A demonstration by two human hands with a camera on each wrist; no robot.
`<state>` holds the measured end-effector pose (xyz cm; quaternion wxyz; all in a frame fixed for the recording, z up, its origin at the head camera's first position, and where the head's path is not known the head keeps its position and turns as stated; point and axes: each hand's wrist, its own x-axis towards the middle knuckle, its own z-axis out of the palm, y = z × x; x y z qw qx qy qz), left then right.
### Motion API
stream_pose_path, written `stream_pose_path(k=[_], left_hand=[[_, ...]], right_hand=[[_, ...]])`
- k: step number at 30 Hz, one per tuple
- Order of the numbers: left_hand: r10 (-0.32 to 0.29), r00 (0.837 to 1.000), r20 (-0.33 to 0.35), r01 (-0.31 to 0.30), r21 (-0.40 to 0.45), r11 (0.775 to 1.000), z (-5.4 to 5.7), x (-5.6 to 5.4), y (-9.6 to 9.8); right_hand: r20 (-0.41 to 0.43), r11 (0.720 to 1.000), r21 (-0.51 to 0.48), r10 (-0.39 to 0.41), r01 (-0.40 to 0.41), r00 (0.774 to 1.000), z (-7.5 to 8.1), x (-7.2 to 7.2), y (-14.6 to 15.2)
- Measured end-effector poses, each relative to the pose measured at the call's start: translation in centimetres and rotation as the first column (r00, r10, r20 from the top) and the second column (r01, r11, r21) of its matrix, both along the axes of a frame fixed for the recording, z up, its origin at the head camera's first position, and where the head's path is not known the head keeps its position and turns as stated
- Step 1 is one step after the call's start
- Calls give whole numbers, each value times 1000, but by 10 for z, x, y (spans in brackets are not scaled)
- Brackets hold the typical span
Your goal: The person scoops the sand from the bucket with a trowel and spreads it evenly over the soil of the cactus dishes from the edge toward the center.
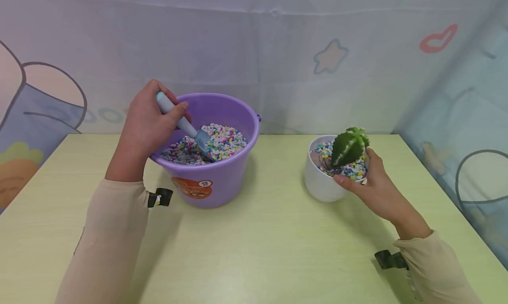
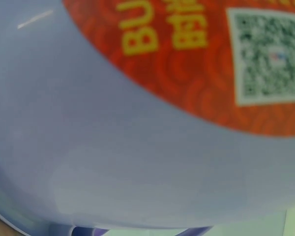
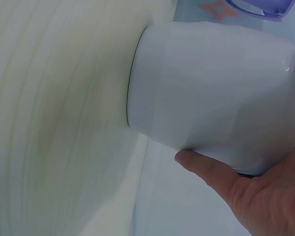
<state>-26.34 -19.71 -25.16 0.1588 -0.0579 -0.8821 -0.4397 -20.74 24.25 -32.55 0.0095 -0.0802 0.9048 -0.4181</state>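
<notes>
My left hand (image 1: 148,119) grips the light blue handle of a small hand shovel (image 1: 174,111). The shovel's blade lies among multicoloured pebbles (image 1: 226,136) inside a purple bucket (image 1: 222,185). The left wrist view is filled by the bucket's side (image 2: 128,152); the left hand's fingers are hidden there. At the right, my right hand (image 1: 377,191) holds a white pot (image 1: 323,187) by its rim, thumb at the front. A green ribbed cactus (image 1: 349,149) leans in it among similar pebbles. The right wrist view shows the pot (image 3: 211,88) standing on the table, a finger against its side.
Both containers stand toward the back of a pale wooden table (image 1: 238,251). An orange label (image 1: 192,188) is stuck on the bucket's front. Behind the table hangs a printed cloth (image 1: 198,39) with a star and a heart; another cartoon-printed panel (image 1: 456,119) borders the right side.
</notes>
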Motion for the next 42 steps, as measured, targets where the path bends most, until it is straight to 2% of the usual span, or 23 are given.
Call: stream_pose_path(k=[6,13,25,37,42], left_hand=[[-30,1000,10,29,40,999,-1,0,1],[-31,999,8,30,47,998,0,-1,1],[27,1000,7,-27,0,1000,2,-1,6],[37,998,48,-37,9,999,-3,0,1],[46,998,42,-46,6,999,-2,-2,1]], right_hand=[[1,1000,2,-1,1,1000,0,0,1],[12,1000,17,-11,11,1000,2,0,2],[4,1000,10,-11,11,1000,4,0,3],[37,1000,14,-12,12,999,-2,2,0],[24,1000,12,-11,11,1000,0,1,0]])
